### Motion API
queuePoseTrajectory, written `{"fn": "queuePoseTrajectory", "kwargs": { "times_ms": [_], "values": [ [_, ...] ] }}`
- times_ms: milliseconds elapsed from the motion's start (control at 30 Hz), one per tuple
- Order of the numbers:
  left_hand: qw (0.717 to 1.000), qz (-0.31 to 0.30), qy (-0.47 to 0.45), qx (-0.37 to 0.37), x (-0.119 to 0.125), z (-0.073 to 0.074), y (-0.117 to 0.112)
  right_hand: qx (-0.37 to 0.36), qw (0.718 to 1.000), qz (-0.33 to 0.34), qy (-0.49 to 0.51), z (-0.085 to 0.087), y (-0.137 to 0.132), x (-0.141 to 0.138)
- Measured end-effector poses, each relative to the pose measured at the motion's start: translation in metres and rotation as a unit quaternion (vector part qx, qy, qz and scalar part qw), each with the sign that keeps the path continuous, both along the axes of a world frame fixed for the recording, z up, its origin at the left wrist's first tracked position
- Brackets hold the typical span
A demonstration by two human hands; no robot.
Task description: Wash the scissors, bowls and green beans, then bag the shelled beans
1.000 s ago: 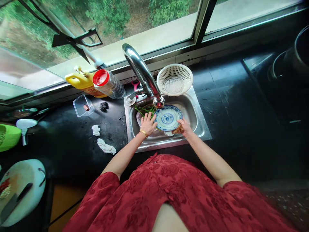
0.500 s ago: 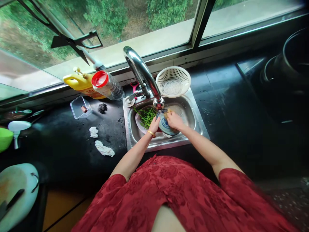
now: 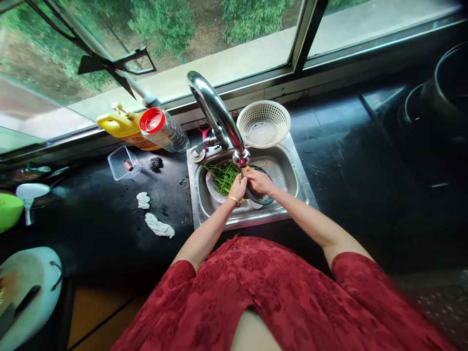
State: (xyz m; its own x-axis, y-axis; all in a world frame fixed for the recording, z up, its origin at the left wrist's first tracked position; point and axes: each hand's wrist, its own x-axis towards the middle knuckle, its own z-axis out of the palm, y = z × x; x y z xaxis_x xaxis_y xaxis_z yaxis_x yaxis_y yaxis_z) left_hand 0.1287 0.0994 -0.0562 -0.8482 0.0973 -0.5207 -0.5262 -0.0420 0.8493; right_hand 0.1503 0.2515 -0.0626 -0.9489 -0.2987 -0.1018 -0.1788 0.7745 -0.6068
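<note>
The left hand (image 3: 238, 187) pinches the left edge of a round plate with a blue rim (image 3: 263, 199), thumb uppermost, while the right hand (image 3: 259, 181) lies across its face, fingers bent toward that same edge; the right hand's grip is hidden by its own knuckles, so whether it holds anything cannot be told. The plate is beneath the mouth of a curved chrome tap (image 3: 214, 109), inside a rectangular stainless-steel sink (image 3: 288, 170) set into a black worktop (image 3: 354, 195). A yellow plastic jug with a handle (image 3: 129, 126) bears an orange-red label (image 3: 138, 141) whose lettering is too small to read. Just beside it leans a clear ribbed jar (image 3: 176, 134) with a red lid (image 3: 152, 120). A clear square-sided plastic box (image 3: 115, 168) contains one reddish-brown piece (image 3: 128, 165). Left of the hands, in the sink, a pale round dish (image 3: 215, 194) carries thin green stems (image 3: 224, 179). A white perforated plastic basket (image 3: 263, 127) stands at the sink's back edge.
</note>
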Motion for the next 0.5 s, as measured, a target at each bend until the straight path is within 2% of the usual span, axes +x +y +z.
{"fn": "queuePoseTrajectory", "kwargs": {
  "times_ms": [100, 167, 200, 300, 367, 433, 500],
  "values": [
    [0.998, 0.021, 0.049, -0.039, 0.002, -0.003, -0.003, -0.064, 0.997, 0.042, -0.028, 0.005, -0.007, 0.005],
    [0.995, 0.035, 0.076, -0.047, 0.0, -0.002, -0.01, -0.054, 0.991, 0.089, -0.086, 0.003, 0.001, 0.016],
    [0.995, 0.036, 0.08, -0.052, -0.001, -0.002, -0.012, -0.025, 0.99, 0.089, -0.105, 0.001, 0.006, 0.019],
    [0.996, 0.0, 0.064, -0.067, -0.002, -0.004, -0.008, 0.071, 0.995, -0.009, -0.074, -0.002, 0.013, 0.012],
    [0.996, -0.023, 0.046, -0.078, 0.001, -0.007, 0.0, 0.064, 0.997, -0.036, -0.026, 0.0, 0.008, 0.0],
    [0.995, -0.033, 0.04, -0.085, 0.005, -0.01, 0.005, 0.015, 1.0, 0.007, -0.015, 0.002, 0.004, -0.007],
    [0.995, -0.029, 0.048, -0.079, 0.006, -0.01, 0.005, -0.017, 0.996, 0.064, -0.055, 0.001, 0.013, -0.003]
  ]
}}
